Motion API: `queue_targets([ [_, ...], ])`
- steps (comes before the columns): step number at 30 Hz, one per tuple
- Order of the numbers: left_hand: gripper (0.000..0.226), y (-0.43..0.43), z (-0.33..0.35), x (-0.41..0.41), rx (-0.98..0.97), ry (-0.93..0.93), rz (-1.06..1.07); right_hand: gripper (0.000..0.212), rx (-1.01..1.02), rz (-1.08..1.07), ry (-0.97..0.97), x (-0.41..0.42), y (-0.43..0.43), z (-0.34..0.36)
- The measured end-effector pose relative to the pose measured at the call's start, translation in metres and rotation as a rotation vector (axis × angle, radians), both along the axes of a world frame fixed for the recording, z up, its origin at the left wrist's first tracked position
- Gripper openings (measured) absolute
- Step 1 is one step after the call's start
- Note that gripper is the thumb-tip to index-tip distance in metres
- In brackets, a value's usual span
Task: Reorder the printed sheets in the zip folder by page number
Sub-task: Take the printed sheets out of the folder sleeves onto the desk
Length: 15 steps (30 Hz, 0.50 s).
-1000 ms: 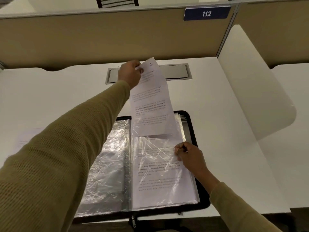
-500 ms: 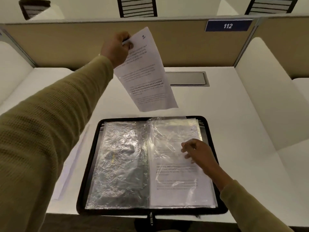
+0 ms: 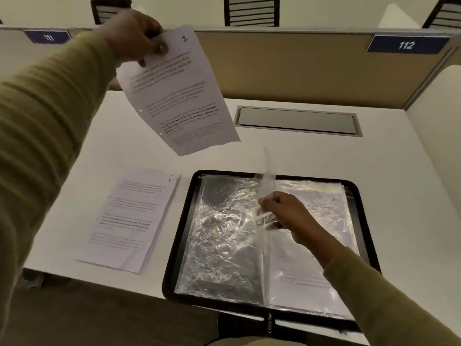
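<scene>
Head view, looking down onto a white bench (image 3: 324, 156). At 11 o'clock, left hand (image 3: 134, 37) raised above the bench, fingers and thumb pinching the top edge of a printed sheet (image 3: 179, 96) marked "1" by hand, sheet hanging free and tilted toward 5 o'clock. At 8 o'clock, a stack of printed sheets (image 3: 132, 221) lying flat on the bench just beside the folder, top page marked "2". At 5 o'clock, black zip folder (image 3: 181, 236) lying open at the near bench edge, zip pull (image 3: 269, 323) at 6 o'clock of its rim; crinkled clear sleeves on its left half, printed pages (image 3: 311, 270) under plastic on its right half. Over the folder's spine, right hand (image 3: 284, 216) curled on one clear sleeve (image 3: 268, 181), sleeve standing nearly upright between the two halves. At 1 o'clock, grey cable hatch (image 3: 296, 121) set into the bench; behind it, tan partition (image 3: 287, 66) with number plates "111" (image 3: 48, 37) and "112" (image 3: 406, 44).
</scene>
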<state>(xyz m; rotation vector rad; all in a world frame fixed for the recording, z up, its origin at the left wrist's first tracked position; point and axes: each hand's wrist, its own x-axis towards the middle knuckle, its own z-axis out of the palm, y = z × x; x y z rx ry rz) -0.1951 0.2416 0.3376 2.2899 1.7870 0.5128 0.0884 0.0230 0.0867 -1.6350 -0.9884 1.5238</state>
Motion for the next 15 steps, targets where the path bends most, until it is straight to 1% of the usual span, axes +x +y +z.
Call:
queue_targets([
  [3, 0.029, -0.002, -0.001, -0.027, -0.082, 0.057, 0.016, 0.029, -0.012, 0.027, 0.035, -0.03, 0.012, -0.002],
  [8, 0.033, 0.002, -0.02, -0.066, -0.296, 0.086, 0.046, 0.031, -0.044, 0.063, 0.042, -0.079, 0.023, -0.011],
  [12, 0.031, 0.007, -0.046, -0.09, -0.421, 0.2, 0.056, 0.026, -0.066, 0.015, 0.058, -0.111, 0.028, -0.024],
  [15, 0.032, 0.013, -0.078, -0.106, -0.509, 0.303, 0.036, 0.031, -0.095, -0.04, 0.082, -0.129, 0.031, -0.033],
])
